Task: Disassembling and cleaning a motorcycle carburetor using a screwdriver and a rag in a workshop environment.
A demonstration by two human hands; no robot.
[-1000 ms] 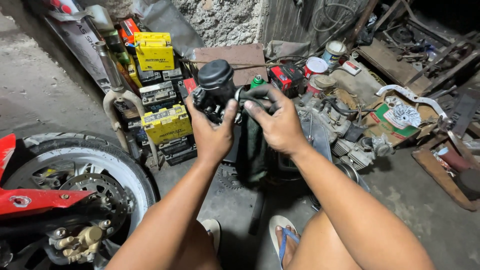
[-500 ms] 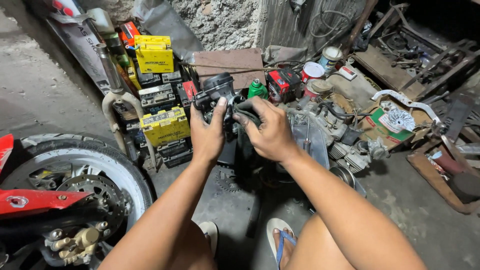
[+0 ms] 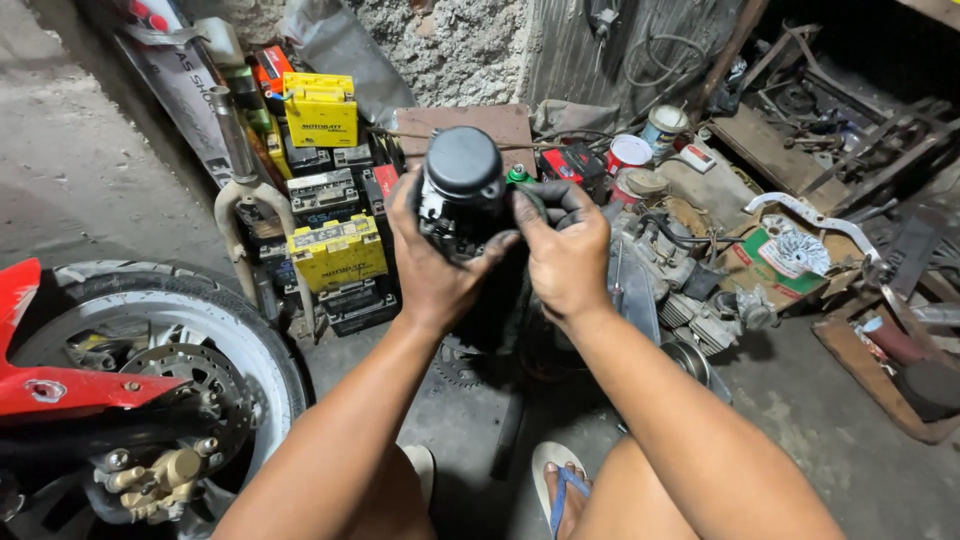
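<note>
Plainly, both hands are closed around one black motor part (image 3: 462, 195), a stubby cylinder with a round cap, held up in front of the person at chest height. Its long axis runs nearly upright, tilted a little toward the camera, so the cap faces up and the body drops down between the palms. The left hand (image 3: 428, 262) wraps the cylinder's left flank, thumb across the front and fingers curled tight behind it. The right hand (image 3: 562, 252) grips the lower right side, where a dark rubber piece (image 3: 548, 196) sticks out; its fingers are bent narrow around that piece, thumb pressed toward the cylinder. The left hand sits nearer the cap, the right nearer the base. Neither hand shows any gap from the part.

Just beyond the left fingertips, a stack of boxy batteries stands against the wall: a yellow battery (image 3: 337, 251) with dark printing lowest and closest, grey and black ones above it, and another yellow box (image 3: 320, 110) at the top. Beyond the right fingers lie a small red battery (image 3: 570, 165) and two round tins with red and pale labels (image 3: 628, 152). Farther right of that hand an engine block (image 3: 690, 300) rests on the floor, and past it a flat cardboard package (image 3: 775, 265) printed green and white. Well left of and below the left hand is a motorcycle wheel (image 3: 180, 345) with a red fender.
</note>
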